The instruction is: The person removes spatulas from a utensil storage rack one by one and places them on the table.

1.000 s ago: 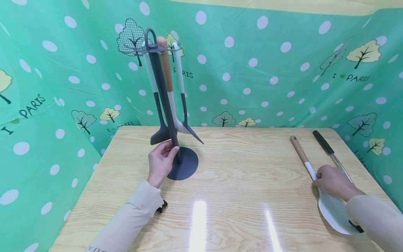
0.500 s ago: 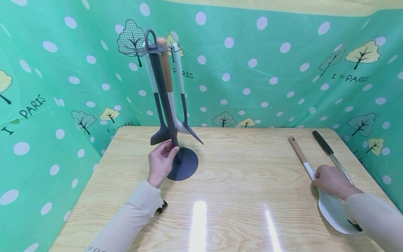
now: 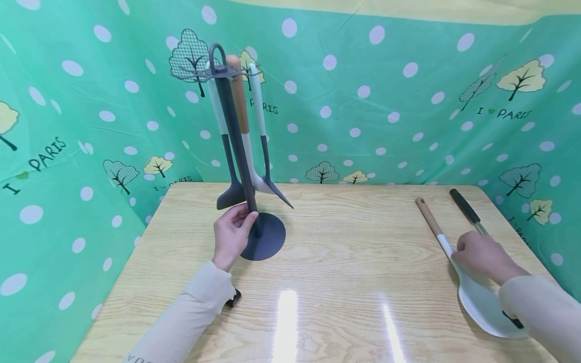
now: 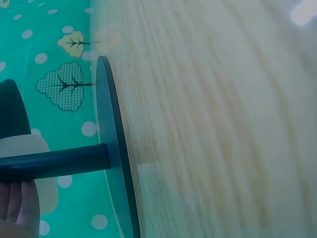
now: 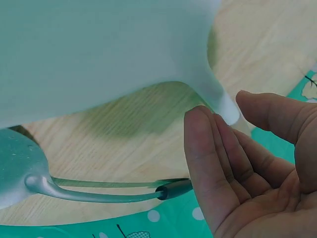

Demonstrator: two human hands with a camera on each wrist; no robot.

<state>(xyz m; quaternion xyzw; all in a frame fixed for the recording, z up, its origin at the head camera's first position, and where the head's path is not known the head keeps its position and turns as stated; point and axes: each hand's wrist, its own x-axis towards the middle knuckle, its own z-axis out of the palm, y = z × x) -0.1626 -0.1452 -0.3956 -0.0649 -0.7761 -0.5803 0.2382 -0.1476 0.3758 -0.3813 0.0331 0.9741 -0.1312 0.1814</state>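
A dark grey utensil stand (image 3: 265, 237) stands on the wooden table (image 3: 345, 262), left of the middle. Three utensils hang from its top ring (image 3: 217, 70). My left hand (image 3: 232, 231) grips the stand's pole just above the round base (image 4: 113, 148); the fingers (image 4: 17, 208) show under the pole (image 4: 54, 161). A white spoon with a wooden handle (image 3: 431, 222) lies at the right. My right hand (image 3: 480, 254) hovers over its neck (image 5: 222, 101), straight fingers (image 5: 208, 148) and thumb on either side, a gap between them.
A metal utensil with a black handle (image 3: 465, 206) lies just right of the white spoon; its silver head (image 5: 17, 168) shows in the right wrist view. Green dotted cloth (image 3: 363, 101) walls the table on three sides. The table's right edge is close to my right hand.
My right hand has shifted slightly up and to the right over the spoon's neck. The left hand and the stand have not moved.
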